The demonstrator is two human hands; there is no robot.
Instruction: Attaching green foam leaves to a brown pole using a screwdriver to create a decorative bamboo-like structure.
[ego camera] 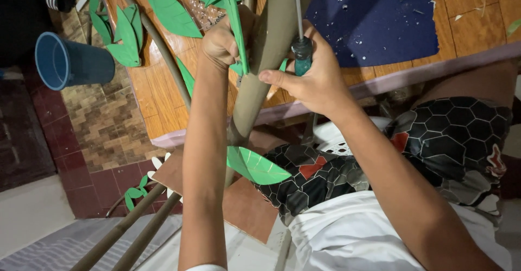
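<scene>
My left hand (222, 43) is closed around a green paper leaf strip (234, 27) beside a thick brown paper tube (266, 59) that slants across the wooden table edge. My right hand (309, 78) grips a screwdriver with a teal handle (302, 54); its metal shaft runs up along the tube. My right thumb presses against the tube. Another green leaf (255, 167) hangs from the tube's lower part above my lap.
A wooden table (157, 97) carries green paper leaves (171, 10), a thin curved brown stem (163, 48) and a dark blue sheet (374, 16). A blue bucket (70, 62) stands on the tiled floor at left. Two more brown tubes (130, 230) lean at lower left.
</scene>
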